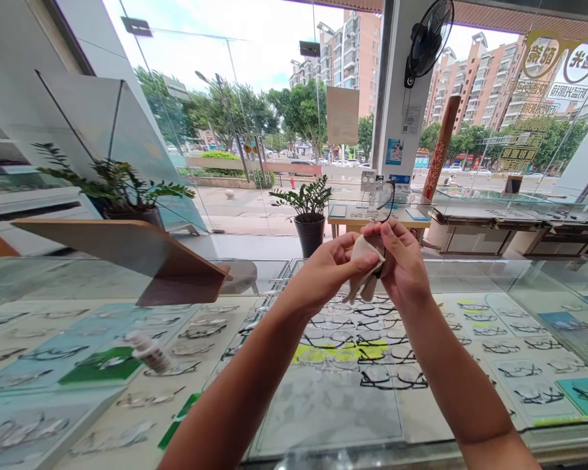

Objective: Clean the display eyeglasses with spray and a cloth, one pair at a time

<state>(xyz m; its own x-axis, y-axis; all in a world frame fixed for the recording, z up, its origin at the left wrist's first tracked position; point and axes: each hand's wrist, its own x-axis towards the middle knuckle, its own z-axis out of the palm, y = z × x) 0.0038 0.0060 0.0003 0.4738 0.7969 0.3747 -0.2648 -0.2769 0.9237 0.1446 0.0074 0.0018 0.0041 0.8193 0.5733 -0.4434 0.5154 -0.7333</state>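
Note:
Both my hands are raised together above the glass display counter. My left hand (330,271) is closed, its thumb and fingers pinching a pale beige cleaning cloth (365,251) whose folds hang below the fingers. Next to it my right hand (404,261) grips a pair of eyeglasses (391,205) with a dark rim, thumb and fingertips pressed together. One lens stands up above the fingertips. The rest of the glasses is hidden by the cloth and the fingers. The cloth touches the glasses' lower part between the hands.
The glass counter (333,411) holds rows of eyeglasses (394,377). A white spray bottle (149,352) stands on it at left, near a tilted wooden board (127,251). Beyond are a potted plant (310,225), a small display table (340,220), a wall fan (428,39) and large windows.

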